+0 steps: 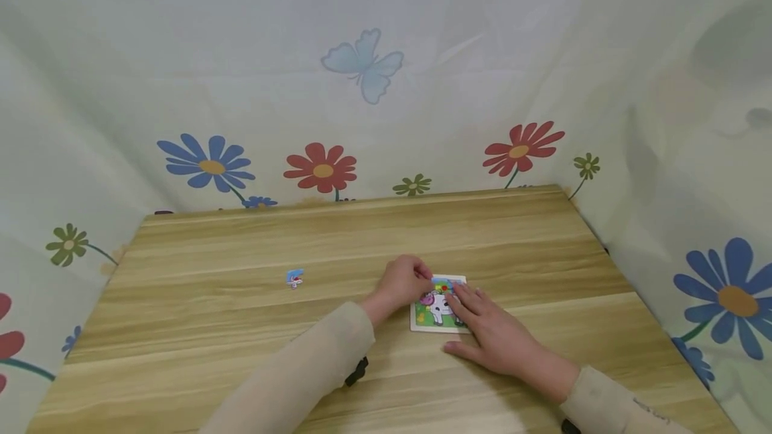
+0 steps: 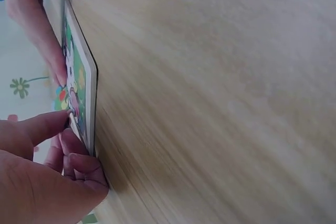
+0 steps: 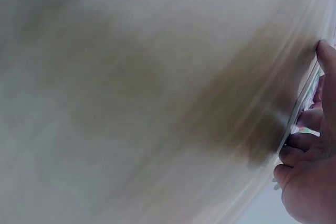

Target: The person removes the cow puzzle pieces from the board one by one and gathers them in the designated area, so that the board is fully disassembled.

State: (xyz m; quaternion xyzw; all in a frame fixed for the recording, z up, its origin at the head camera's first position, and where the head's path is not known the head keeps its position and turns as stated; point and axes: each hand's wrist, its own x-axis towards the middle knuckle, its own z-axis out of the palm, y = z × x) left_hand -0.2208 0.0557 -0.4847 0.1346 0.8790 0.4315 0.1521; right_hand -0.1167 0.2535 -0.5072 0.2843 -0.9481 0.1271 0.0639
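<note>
A small jigsaw puzzle (image 1: 439,317) with a white frame lies on the table, its picture a spotted cow on green. My left hand (image 1: 403,286) is at its upper left corner, thumb and forefinger pinching a puzzle piece (image 2: 77,126) that tilts against the board in the left wrist view. Mostly hidden by those fingers, the piece shows just a pale edge. My right hand (image 1: 497,337) rests over the puzzle's right side with fingers extended onto the picture, the thumb spread out below the frame. Its fingers cover the right part of the cow.
One loose puzzle piece (image 1: 294,278), blue with some white and red, lies farther left on the wood-grain table (image 1: 211,327). A pale curtain (image 1: 253,86) printed with flowers and a butterfly hangs behind the table and along both sides.
</note>
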